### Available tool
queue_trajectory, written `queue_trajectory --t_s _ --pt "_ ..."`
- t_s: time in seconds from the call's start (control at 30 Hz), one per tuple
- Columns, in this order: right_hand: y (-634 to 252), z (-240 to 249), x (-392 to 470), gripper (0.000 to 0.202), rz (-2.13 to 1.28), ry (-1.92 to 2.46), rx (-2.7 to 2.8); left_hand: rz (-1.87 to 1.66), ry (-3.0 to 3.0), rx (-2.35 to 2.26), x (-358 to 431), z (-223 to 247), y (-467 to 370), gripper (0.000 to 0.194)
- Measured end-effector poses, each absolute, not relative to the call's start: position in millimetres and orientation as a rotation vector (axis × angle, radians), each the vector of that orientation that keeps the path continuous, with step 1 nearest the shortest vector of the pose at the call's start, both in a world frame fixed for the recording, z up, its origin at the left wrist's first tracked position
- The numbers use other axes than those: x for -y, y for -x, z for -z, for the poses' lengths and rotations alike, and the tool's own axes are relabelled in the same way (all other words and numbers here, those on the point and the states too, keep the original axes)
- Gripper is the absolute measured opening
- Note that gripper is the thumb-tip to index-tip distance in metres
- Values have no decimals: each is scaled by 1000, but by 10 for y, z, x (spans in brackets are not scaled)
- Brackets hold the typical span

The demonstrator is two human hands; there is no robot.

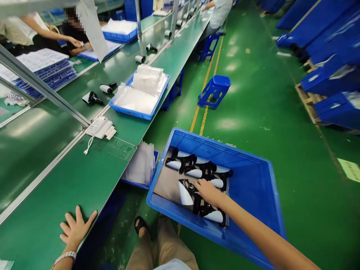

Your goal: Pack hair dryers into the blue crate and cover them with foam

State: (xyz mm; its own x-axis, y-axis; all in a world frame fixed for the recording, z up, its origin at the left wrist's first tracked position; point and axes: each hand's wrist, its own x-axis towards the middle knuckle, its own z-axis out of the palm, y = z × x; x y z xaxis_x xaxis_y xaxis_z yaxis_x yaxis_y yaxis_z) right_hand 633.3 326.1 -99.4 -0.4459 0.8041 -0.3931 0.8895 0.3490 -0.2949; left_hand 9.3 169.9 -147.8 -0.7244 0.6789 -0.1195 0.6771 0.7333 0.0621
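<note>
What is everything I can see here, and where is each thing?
Big bin: one, blue, on the floor at right.
Black-and-white parts: several, on brown card inside the bin.
Workbench: one long, green, at left.
Tray: one, blue, on the bench, holding white bags.
Loose parts: several, black and white, along the bench's middle strip.
Stools: two, blue, in the aisle.
Co-workers: at least two, far along the bench.
Left hand: flat on the bench edge, fingers spread, bracelet on the wrist.
Right hand: in the bin, on one part.
</note>
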Motion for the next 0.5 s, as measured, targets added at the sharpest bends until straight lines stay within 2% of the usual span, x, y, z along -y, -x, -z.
queue_trajectory --t_s 0.1,0.23,0.5 --pt "-6169 1455 -3567 38 772 -1243 -2469 62 -1050 -2792 -1732 1434 -203 102" --pt "-5975 1983 -3754 28 833 -940 -2455 126 -950 -2765 -1743 1362 -189 101" --pt "-5854 2378 -3647 35 783 -693 -2381 150 -885 -2760 -1751 1326 -233 101"
